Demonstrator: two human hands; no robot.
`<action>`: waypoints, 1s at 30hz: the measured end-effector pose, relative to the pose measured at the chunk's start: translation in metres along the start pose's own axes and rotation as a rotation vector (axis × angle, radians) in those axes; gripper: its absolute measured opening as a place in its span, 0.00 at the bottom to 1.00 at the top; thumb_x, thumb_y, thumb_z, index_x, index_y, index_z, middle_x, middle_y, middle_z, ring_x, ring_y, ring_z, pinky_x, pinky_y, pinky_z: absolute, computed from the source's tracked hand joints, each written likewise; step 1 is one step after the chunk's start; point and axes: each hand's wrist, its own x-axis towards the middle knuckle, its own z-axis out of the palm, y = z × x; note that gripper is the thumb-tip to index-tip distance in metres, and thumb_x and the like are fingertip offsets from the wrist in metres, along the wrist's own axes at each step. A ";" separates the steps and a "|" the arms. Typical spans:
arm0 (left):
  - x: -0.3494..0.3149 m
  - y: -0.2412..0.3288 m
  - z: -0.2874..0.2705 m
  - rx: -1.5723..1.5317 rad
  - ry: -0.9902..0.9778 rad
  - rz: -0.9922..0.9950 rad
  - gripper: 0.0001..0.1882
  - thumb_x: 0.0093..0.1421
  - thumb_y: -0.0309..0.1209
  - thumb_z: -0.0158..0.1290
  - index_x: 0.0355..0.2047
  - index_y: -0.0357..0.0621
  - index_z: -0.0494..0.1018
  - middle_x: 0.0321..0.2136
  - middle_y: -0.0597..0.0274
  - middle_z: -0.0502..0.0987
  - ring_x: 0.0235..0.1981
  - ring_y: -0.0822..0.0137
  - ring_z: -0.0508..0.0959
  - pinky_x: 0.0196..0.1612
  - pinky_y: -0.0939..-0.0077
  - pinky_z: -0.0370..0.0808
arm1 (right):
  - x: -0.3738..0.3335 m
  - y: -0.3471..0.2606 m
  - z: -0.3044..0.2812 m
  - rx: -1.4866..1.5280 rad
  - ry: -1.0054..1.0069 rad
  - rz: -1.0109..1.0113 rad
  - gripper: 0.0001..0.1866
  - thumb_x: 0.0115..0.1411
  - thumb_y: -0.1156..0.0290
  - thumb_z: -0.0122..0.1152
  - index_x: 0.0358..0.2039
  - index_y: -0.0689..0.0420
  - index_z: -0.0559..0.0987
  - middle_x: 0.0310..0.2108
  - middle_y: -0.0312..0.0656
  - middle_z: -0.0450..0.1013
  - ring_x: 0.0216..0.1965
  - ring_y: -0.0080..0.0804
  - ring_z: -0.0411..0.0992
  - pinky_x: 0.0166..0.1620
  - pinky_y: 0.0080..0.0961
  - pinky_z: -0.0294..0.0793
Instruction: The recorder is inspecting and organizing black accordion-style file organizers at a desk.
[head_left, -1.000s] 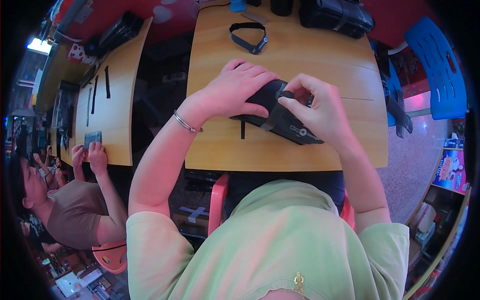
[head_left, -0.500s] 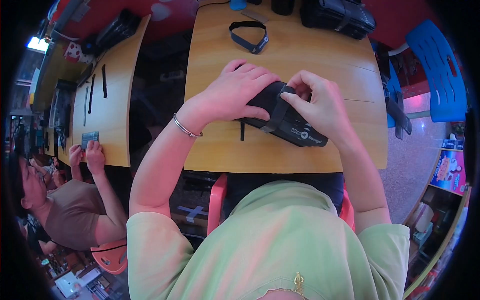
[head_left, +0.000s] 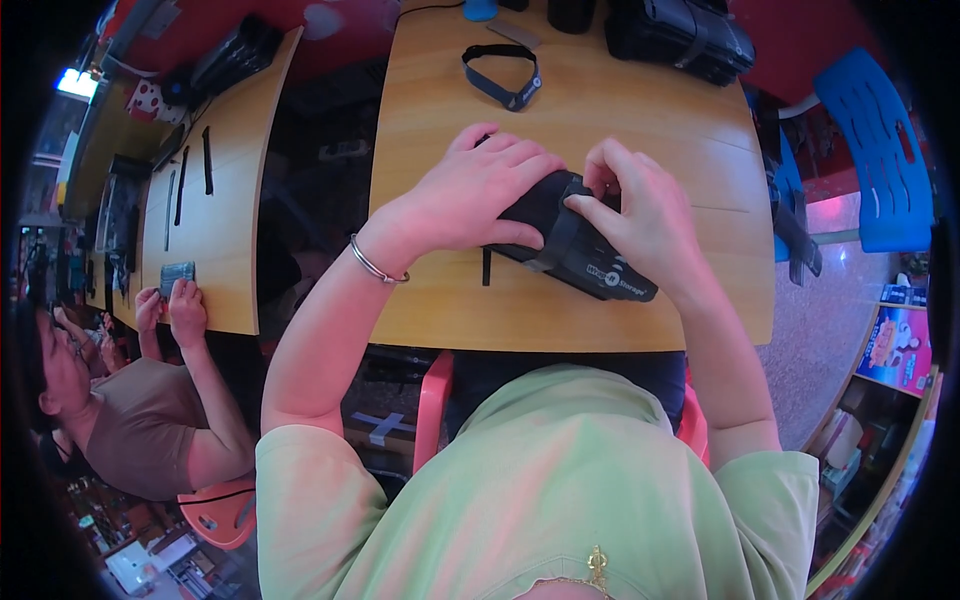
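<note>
A black box-shaped device point(head_left: 590, 262) with a strap across it lies on the wooden table point(head_left: 640, 120) in front of me. My left hand point(head_left: 478, 192), with a silver bracelet on its wrist, lies over the device's left end and presses it down. My right hand point(head_left: 640, 215) grips the right side, its fingertips pinching the black strap at the top. A thin black strip point(head_left: 486, 267) hangs from under the device.
A black strap loop point(head_left: 503, 77) lies further back on the table, with a large black case point(head_left: 680, 35) beyond it. A second table point(head_left: 215, 190) stands to the left, where another person point(head_left: 130, 400) sits holding a small device. A blue chair point(head_left: 885, 150) stands at the right.
My right hand has shifted its fingers up onto the strap at the device's top. The device has turned slightly under my hands. My left hand stays on it.
</note>
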 end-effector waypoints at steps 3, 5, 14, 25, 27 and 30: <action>-0.002 0.002 0.000 0.000 -0.010 -0.008 0.36 0.46 0.44 0.63 0.54 0.45 0.64 0.49 0.56 0.70 0.55 0.55 0.67 0.63 0.54 0.51 | -0.001 0.001 0.000 -0.019 -0.024 -0.014 0.10 0.50 0.68 0.65 0.28 0.54 0.73 0.24 0.36 0.72 0.32 0.37 0.70 0.34 0.33 0.69; -0.002 0.003 0.001 0.003 0.000 -0.008 0.36 0.46 0.44 0.63 0.54 0.45 0.64 0.49 0.56 0.71 0.55 0.55 0.67 0.63 0.55 0.52 | 0.000 0.002 0.000 -0.021 -0.034 -0.018 0.09 0.50 0.67 0.65 0.28 0.55 0.73 0.25 0.37 0.72 0.32 0.37 0.70 0.35 0.33 0.69; 0.007 -0.001 0.000 0.009 0.040 0.016 0.36 0.45 0.44 0.63 0.53 0.44 0.65 0.48 0.55 0.71 0.54 0.54 0.68 0.63 0.56 0.52 | 0.019 0.026 -0.008 -0.027 -0.094 -0.044 0.10 0.52 0.66 0.65 0.28 0.57 0.75 0.27 0.39 0.72 0.34 0.35 0.70 0.38 0.31 0.70; 0.011 -0.010 0.022 0.085 0.057 0.080 0.37 0.44 0.59 0.59 0.50 0.54 0.70 0.46 0.61 0.74 0.53 0.59 0.70 0.59 0.50 0.53 | 0.047 0.084 -0.005 0.342 -0.564 0.147 0.20 0.62 0.60 0.56 0.47 0.62 0.73 0.42 0.39 0.71 0.43 0.26 0.68 0.48 0.23 0.67; 0.018 -0.010 0.026 0.121 -0.017 0.038 0.39 0.44 0.61 0.58 0.53 0.55 0.69 0.48 0.62 0.74 0.55 0.58 0.68 0.60 0.48 0.52 | 0.050 0.098 -0.004 0.300 -0.573 0.107 0.24 0.63 0.57 0.54 0.51 0.62 0.71 0.45 0.40 0.71 0.46 0.27 0.68 0.49 0.24 0.67; 0.011 -0.004 0.021 0.174 -0.070 -0.032 0.39 0.46 0.62 0.57 0.54 0.54 0.68 0.49 0.61 0.73 0.56 0.58 0.67 0.62 0.45 0.50 | 0.054 0.098 0.002 0.631 -0.730 0.367 0.27 0.64 0.55 0.52 0.56 0.63 0.68 0.50 0.42 0.69 0.49 0.30 0.68 0.51 0.24 0.66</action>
